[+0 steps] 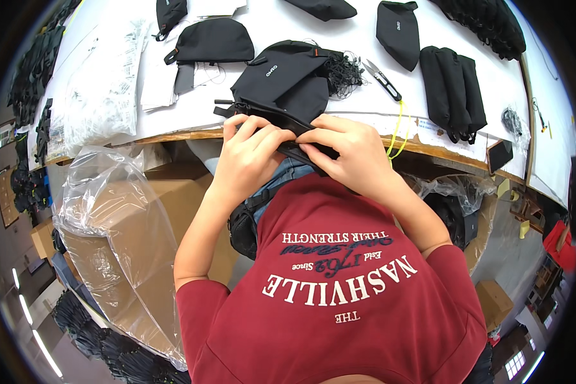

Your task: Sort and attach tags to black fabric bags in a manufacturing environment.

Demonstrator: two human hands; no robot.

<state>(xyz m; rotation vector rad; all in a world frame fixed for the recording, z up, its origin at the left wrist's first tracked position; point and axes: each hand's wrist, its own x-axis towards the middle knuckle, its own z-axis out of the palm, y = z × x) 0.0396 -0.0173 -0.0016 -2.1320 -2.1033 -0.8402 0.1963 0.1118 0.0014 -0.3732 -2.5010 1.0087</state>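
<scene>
At the near edge of the table I hold a black zip pouch [276, 115] between both hands. My left hand [248, 148] is closed on its rim, fingers bent and pressed together. My right hand [344, 152] pinches the same pouch just to the right, with the fingertips of the two hands almost meeting. A part of the pouch hangs below my fingers, and what lies inside it is hidden. Right behind it, a black fabric pouch [253, 80] with a small white print lies on the table, next to a tangle of black thread ends [344, 75].
Thread snips [384, 82] on a yellow cord [398, 131] lie right of the threads. Further black pouches [214, 41] lie around, with a stack [453, 89] at right. Clear plastic bags [102, 83] cover the table's left. A plastic-lined cardboard box [134, 224] stands below left.
</scene>
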